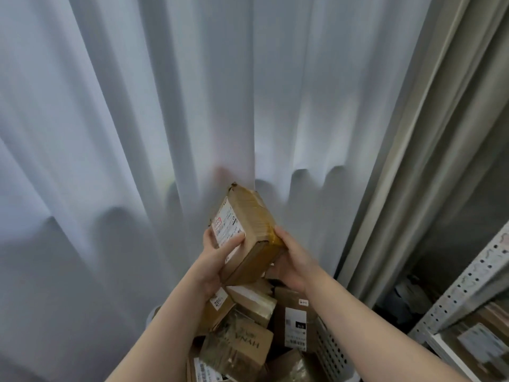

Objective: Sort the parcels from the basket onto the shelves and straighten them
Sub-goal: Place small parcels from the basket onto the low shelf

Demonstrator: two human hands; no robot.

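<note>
A pale sheer curtain (110, 133) is seen filling the left and the background. Low in the middle, a small cardboard parcel (245, 224) is held tilted in the air above the basket, and both hands are closed on it. The left hand (217, 260) is wrapped round its labelled side, with the thumb laid across the white shipping label. That label carries a red-outlined mark, and its small print is too blurred to be read. The right hand (292, 260) is curled in a firm grip round the opposite lower end, which is bound in brown tape. Beneath the hands, a white perforated basket (330, 351) is filled with brown cardboard parcels, of which at least six can be counted. One at the left (217, 304) bears a label with "200" written on it. A middle box (242, 343) is printed with upside-down lettering that is only partly legible. A taller box (294, 321) carries a white barcode label and a small black tag. At the far right, a grey metal shelf (468, 282) with perforated uprights is seen, with blurred parcels (479, 340) lying on it.
</note>
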